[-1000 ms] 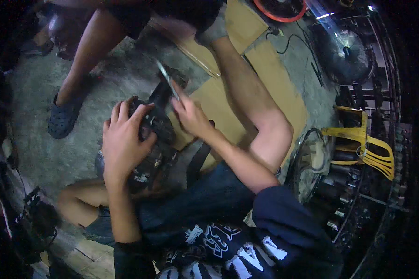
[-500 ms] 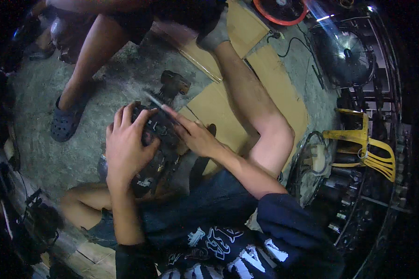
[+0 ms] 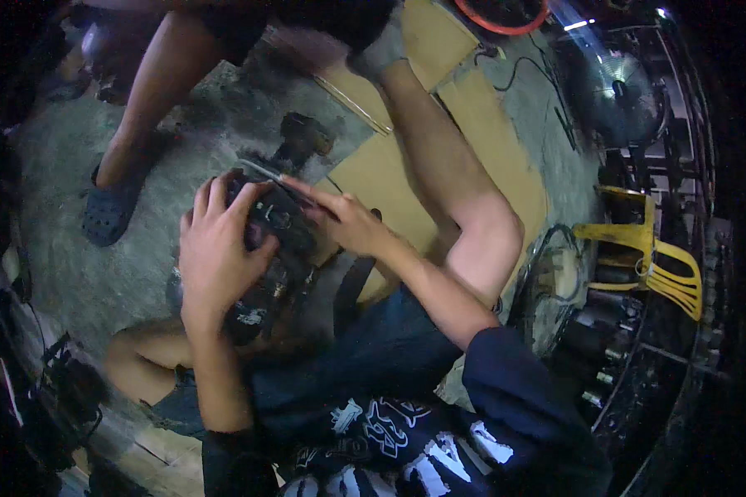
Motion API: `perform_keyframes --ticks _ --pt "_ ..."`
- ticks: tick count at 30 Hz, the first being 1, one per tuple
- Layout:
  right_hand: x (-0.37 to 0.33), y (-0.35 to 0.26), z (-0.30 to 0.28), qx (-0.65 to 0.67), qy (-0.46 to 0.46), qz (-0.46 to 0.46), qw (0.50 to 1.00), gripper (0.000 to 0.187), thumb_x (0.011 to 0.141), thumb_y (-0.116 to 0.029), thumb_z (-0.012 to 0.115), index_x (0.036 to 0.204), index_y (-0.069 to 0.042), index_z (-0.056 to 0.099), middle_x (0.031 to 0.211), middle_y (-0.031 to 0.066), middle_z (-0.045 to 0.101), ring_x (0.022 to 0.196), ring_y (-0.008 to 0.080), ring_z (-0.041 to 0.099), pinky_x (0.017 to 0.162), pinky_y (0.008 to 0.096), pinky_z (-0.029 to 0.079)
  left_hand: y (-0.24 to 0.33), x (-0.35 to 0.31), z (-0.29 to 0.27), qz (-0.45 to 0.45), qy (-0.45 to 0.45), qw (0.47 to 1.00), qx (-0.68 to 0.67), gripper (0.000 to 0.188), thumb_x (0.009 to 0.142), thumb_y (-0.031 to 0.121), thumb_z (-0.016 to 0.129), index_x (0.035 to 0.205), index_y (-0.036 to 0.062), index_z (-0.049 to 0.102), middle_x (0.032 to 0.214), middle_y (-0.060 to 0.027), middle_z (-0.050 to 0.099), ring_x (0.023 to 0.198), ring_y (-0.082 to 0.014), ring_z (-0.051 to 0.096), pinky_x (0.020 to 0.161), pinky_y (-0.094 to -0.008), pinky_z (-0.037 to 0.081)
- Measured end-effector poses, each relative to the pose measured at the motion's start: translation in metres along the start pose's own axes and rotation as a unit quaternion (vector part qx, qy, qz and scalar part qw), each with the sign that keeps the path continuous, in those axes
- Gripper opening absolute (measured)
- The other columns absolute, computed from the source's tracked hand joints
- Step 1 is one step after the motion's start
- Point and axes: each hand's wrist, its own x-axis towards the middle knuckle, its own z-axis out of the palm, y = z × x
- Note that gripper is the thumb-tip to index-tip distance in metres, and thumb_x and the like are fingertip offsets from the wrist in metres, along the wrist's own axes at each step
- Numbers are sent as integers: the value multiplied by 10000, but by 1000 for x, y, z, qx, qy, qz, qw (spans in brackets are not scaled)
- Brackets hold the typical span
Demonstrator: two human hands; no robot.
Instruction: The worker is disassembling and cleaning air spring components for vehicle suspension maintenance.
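Observation:
My left hand point(image 3: 215, 257) is curled over the upper left of a dark, greasy mechanical part point(image 3: 278, 219), its fingertips on the part's far edge and its thumb across the near side. In my right hand point(image 3: 352, 224) is a thin, flat grey metal tool point(image 3: 259, 169), perhaps a file; dim light hides its exact kind. My right index finger stretches along the tool, which lies slantwise across the part's far edge, tip toward the upper left. The part sits low between my legs, and its underside is hidden by my hands and shadow.
Another dark metal piece point(image 3: 307, 137) lies on the concrete just beyond. Flat cardboard point(image 3: 373, 178) extends beneath my right leg. A person's foot in a dark clog point(image 3: 109, 215) rests at the left. A yellow plastic chair point(image 3: 651, 248) and a fan point(image 3: 617, 91) are at the right.
The tool and my right hand have shifted slightly left, and the tool now lies at a flatter slant. My left hand keeps its hold. The whole view has tilted a little.

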Motion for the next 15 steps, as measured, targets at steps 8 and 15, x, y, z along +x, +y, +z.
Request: perform_keyframes --ticks 8,15 --pt "21 16 -9 -78 44 127 988 555 1026 -230 567 1564 -247 430 1106 262 702 803 375 695 816 425 537 -1 2 -3 5 15 1000 13 648 704 179 727 1344 198 624 1438 -125 540 1360 -352 483 1079 -502 419" --pt "29 -1 -25 -30 -42 133 990 553 1021 -171 563 1557 -240 447 1369 216 626 1128 324 702 952 415 526 1 1 1 13 27 1000 -2 646 704 177 730 1341 200 623 1441 -128 538 1367 -362 474 1084 -507 415"
